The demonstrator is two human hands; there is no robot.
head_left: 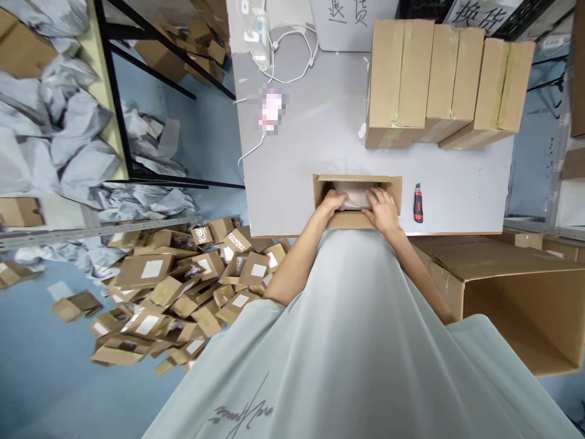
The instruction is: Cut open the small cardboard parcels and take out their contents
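Note:
An open cardboard box [351,220] stands at the front edge of the white table, its flaps spread. Inside it lies a pale wrapped item [355,196]. My left hand [334,200] reaches in from the left and has its fingers on the item's left end. From the right, my right hand [382,208] reaches in with its fingers apart, touching the item's right end. Parts of the fingertips are hidden inside the box. A red and black utility knife [418,203] lies on the table right of the box.
Three taped cartons [404,79] stand at the back right of the table [301,177]. A power strip [259,36] and white cables are at the back left. Many small boxes [150,268] are piled on the floor, left. A large open carton [516,305] is at the right.

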